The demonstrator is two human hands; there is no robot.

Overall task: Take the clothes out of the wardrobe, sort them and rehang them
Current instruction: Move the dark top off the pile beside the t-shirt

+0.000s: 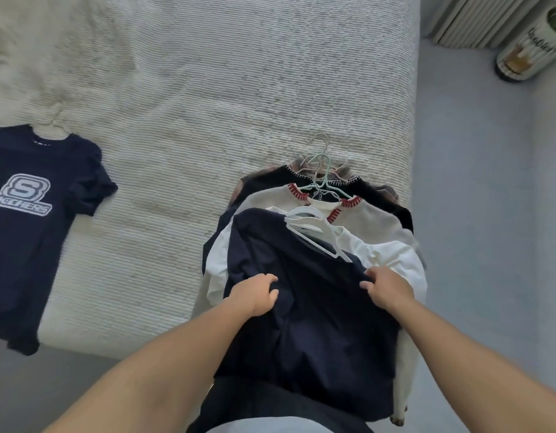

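Your left hand [255,293] and right hand [387,290] each gripped the navy shirt [308,307]; pulling unevenly could have dragged the white hanger [314,235] and the pile [333,201] off the bed [208,89]

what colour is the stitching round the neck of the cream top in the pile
Red, on the cream top third down in the pile; the head view shows it.

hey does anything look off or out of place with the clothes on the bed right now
One thing: the white hanger on the top navy shirt lies askew, partly slipped out of the collar. Both hands, left and right, grip that shirt. Nothing looks damaged or spilled.
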